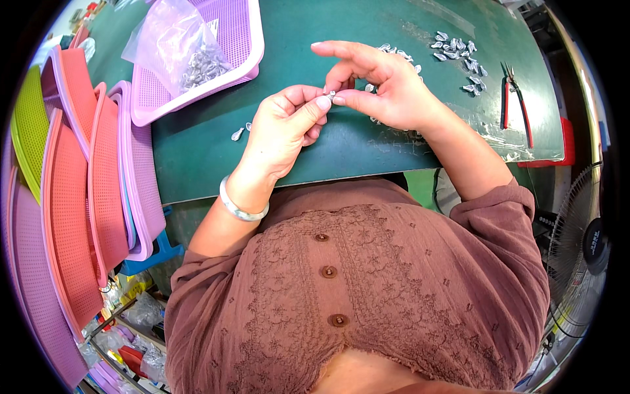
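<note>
Between my two hands, over the near part of the green table (295, 46), is a small silvery metal piece (332, 95), mostly covered by fingertips. My left hand (285, 121) pinches it between thumb and forefinger, the other fingers curled under. From the right, my right hand (387, 88) meets it with thumb and a bent finger pressed close, while the forefinger stretches out above. Small silvery drop-shaped pieces (237, 134) lie beside my left wrist. More pieces (394, 50) show behind my right hand, partly hidden by it.
A purple basket (252, 62) at the back left holds a clear bag (190, 56) of silvery pieces. Several loose pieces (453, 49) lie at the right, near red-handled pliers (516, 108). Stacked pink and purple baskets (69, 217) stand left of the table. A fan (574, 243) is at the right.
</note>
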`<state>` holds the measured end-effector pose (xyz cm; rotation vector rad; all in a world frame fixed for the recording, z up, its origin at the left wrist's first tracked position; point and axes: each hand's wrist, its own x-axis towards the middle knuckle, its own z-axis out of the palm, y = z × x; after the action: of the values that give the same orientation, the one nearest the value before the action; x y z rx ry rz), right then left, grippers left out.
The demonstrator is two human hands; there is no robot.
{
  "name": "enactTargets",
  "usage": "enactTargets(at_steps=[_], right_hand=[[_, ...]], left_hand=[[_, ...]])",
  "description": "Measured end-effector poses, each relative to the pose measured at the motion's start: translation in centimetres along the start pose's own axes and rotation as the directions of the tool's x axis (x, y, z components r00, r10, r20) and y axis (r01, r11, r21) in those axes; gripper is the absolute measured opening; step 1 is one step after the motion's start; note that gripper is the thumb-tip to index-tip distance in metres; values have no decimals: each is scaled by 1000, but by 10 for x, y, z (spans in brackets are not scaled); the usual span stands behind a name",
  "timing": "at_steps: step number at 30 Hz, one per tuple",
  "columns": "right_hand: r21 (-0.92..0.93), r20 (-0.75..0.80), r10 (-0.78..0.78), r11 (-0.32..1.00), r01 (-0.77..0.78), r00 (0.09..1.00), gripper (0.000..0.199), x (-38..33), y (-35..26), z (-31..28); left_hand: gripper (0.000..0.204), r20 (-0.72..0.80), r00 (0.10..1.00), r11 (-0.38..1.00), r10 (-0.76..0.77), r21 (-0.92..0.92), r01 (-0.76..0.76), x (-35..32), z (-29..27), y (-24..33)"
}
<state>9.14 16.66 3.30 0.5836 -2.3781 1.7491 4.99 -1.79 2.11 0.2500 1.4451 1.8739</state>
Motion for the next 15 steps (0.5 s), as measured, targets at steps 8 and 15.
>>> enactTargets(at_steps=[8,15], right_hand=[[-187,-51,-175,969,163,983,54,1,1,3],[-267,-80,-256,937,227,963,53,3,1,3]], left_hand=[[13,-29,999,1000,20,3,-20,0,2,0],[19,-24,999,1000,32,0,-32,-1,1,0]])
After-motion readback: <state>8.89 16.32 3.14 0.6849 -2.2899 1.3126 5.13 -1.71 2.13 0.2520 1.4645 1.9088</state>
